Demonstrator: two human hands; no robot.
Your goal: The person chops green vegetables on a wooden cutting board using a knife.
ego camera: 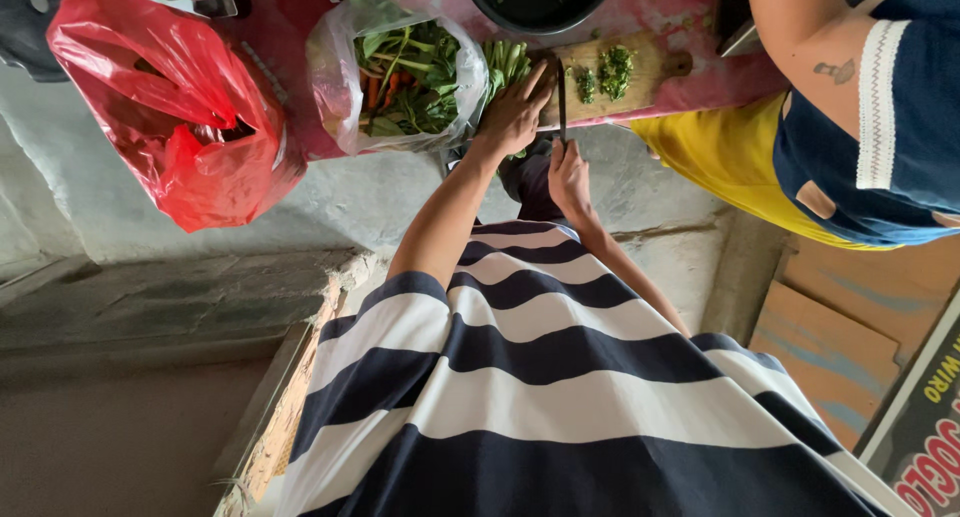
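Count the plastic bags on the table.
2. A red plastic bag sits at the left end. A clear plastic bag of leafy greens stands right of it, beside the left hand. Others may lie outside the frame.

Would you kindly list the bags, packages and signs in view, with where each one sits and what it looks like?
Red plastic bag: upper left, crumpled, glossy, open at the top.
Clear plastic bag: on the red table, beside the person's left hand; holds leafy greens and something orange.
Signboard: bottom right corner, tilted, dark with red and yellow lettering and a pale edge.
Cardboard sheets: flat, brown, beside the signboard.
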